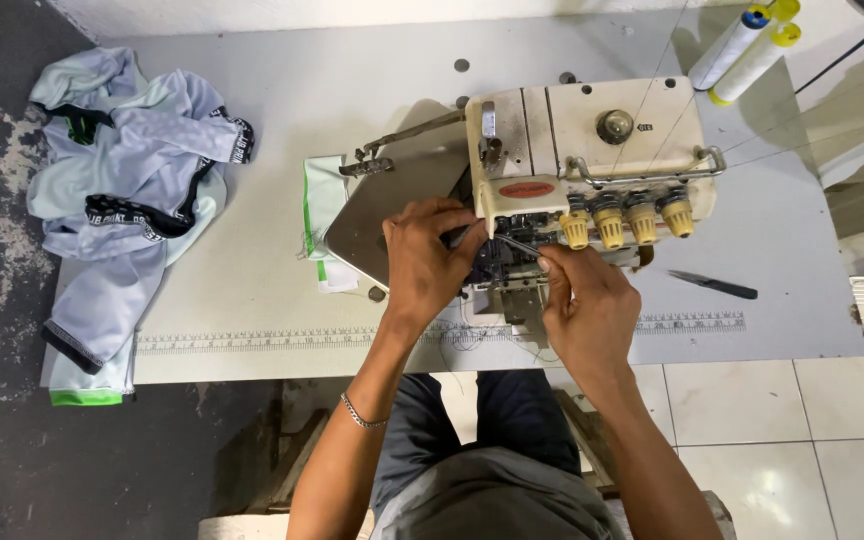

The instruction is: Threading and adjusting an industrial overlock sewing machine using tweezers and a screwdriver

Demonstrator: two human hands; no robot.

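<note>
A cream overlock sewing machine (592,150) with several yellow tension knobs (626,220) stands on a white table (282,300). My left hand (425,255) rests against the machine's open front, fingers curled at the dark inner mechanism (495,262). My right hand (584,305) pinches thin metal tweezers (520,245) whose tip points into that mechanism. The machine's grey side cover (392,205) is swung open to the left. What the tweezers' tip touches is hidden by my fingers.
A heap of pale sports garments (127,190) with black trim lies at the table's left end and hangs over it. A white-green cloth (320,215) lies under the cover. Dark snips (714,285) lie at the right. Thread cones (747,40) stand at the back right.
</note>
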